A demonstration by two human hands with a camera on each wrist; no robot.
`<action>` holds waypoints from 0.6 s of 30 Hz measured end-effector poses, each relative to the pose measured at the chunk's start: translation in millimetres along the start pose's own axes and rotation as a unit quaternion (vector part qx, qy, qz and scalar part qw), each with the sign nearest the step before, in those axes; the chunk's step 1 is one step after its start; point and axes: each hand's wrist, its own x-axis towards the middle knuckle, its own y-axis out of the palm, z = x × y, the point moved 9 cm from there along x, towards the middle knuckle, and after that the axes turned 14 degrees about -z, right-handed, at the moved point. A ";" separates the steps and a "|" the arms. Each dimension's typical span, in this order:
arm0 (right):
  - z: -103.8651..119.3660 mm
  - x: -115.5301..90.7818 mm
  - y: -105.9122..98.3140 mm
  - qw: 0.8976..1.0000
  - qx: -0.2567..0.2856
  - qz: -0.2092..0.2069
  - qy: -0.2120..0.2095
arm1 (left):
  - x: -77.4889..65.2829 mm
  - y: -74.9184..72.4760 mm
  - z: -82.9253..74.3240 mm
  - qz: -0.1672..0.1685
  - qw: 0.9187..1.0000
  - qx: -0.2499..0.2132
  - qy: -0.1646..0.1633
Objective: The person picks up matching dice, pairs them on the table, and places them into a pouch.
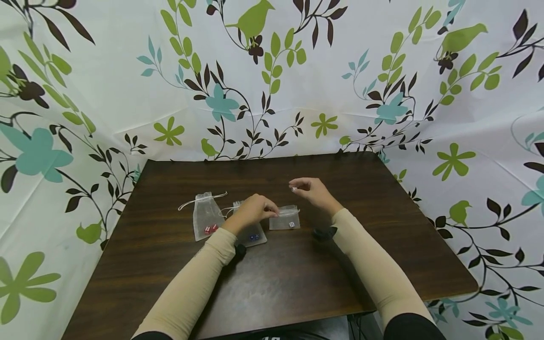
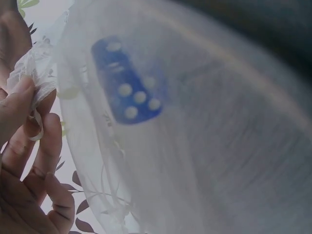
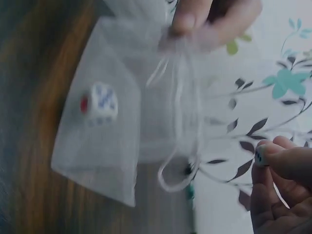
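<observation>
My left hand pinches the mouth edge of a small white mesh drawstring bag on the table. A white die shows through that bag's sheer fabric. Just above and right of the bag, my right hand holds another white die between thumb and fingertips. Partly under the left wrist lies a second mesh bag with blue dice inside. Further left is a third mesh bag holding red dice, its drawstring stretched out at the top.
A dark brown wooden table carries the bags. Behind and on both sides hangs a white curtain printed with leaves, flowers and birds.
</observation>
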 end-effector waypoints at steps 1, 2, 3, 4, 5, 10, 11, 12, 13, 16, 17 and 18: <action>4.3 -3.5 0.4 1.000 0.000 0.004 -0.004 | -0.2 -0.3 -0.1 -0.001 1.000 0.000 0.001; 8.5 -7.3 0.7 1.000 0.005 0.009 -0.006 | -0.1 -0.9 -0.8 -0.001 1.000 0.000 0.002; 11.4 -10.7 1.1 1.000 0.006 0.013 -0.008 | 0.0 -1.3 -0.9 -0.002 1.000 0.000 0.002; 14.1 -13.8 1.7 1.000 0.005 0.016 -0.013 | 0.1 -1.5 -1.1 -0.002 1.000 -0.001 0.003; 17.0 -16.5 2.7 1.000 0.005 0.021 -0.018 | 0.1 -1.9 -0.7 -0.004 1.000 -0.001 0.001; 28.4 -26.3 12.9 0.998 -0.007 0.047 -0.045 | -0.7 -3.0 5.3 -0.012 1.000 0.001 -0.020; 30.4 -28.3 15.4 0.997 -0.010 0.055 -0.047 | -1.0 -3.1 6.4 -0.014 1.000 0.003 -0.024; 32.0 -30.5 17.6 0.997 -0.015 0.063 -0.050 | -1.3 -3.1 7.0 -0.014 1.000 0.004 -0.026; 33.9 -32.9 19.1 0.996 -0.020 0.070 -0.054 | -1.5 -3.2 6.8 -0.015 1.000 0.005 -0.026; 37.9 -39.8 22.1 0.992 -0.051 0.083 -0.075 | -1.9 -4.6 4.5 -0.021 1.000 0.003 -0.017; 40.0 -42.2 22.5 0.991 -0.062 0.085 -0.085 | -2.0 -5.1 3.2 -0.023 1.000 0.000 -0.013; 41.8 -44.4 23.0 0.989 -0.074 0.088 -0.098 | -2.0 -5.7 1.7 -0.025 1.000 -0.002 -0.008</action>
